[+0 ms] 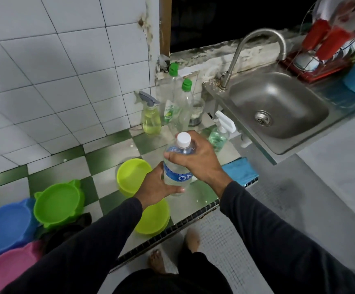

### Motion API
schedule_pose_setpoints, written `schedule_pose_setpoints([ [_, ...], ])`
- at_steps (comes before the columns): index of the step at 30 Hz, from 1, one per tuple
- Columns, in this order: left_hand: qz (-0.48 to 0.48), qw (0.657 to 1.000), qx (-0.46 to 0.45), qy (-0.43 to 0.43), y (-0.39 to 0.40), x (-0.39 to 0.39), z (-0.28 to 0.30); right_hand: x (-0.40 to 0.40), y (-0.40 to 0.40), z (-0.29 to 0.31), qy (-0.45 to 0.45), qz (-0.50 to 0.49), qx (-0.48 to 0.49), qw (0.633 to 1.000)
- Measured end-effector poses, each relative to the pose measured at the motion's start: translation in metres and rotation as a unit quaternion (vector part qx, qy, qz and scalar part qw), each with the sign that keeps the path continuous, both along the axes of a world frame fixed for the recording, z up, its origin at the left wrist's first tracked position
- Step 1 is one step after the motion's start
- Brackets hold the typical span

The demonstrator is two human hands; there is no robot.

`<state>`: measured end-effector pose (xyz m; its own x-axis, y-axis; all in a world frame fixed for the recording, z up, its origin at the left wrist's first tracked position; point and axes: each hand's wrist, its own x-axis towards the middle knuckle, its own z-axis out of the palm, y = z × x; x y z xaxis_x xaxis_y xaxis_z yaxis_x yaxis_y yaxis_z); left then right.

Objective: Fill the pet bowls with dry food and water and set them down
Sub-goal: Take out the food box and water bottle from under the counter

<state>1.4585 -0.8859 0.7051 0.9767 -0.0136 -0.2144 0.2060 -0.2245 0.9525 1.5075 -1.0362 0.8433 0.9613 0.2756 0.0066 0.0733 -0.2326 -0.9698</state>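
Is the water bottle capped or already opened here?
Capped. The white cap sits on the neck of the water bottle, which both the left hand and right hand hold upright.

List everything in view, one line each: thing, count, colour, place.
water bottle: 1, clear, white cap, held above counter
round bowls: 2, yellow-green, counter centre
eared bowls: 3, green, blue, pink, counter left
spray bottles: 2, yellow, green liquid, near wall and sink
soap bottles: 2, green caps, by wall
sink: 1, steel, right
cloth: 1, blue, counter edge
left hand: grips bottle's body
right hand: grips bottle's neck
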Motion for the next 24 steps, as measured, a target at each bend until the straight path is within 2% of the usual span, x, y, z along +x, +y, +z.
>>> schedule_pose_setpoints([
  [12, 0.026, 1.0, 0.002, 0.007, -0.001, 0.012, -0.024, 0.016, -0.005, -0.032, 0.0, 0.024, 0.011, 1.0],
  [24, 0.015, 1.0, 0.006, 0.016, 0.003, 0.013, -0.027, 0.023, -0.008, -0.036, 0.008, 0.054, -0.01, 0.998],
])
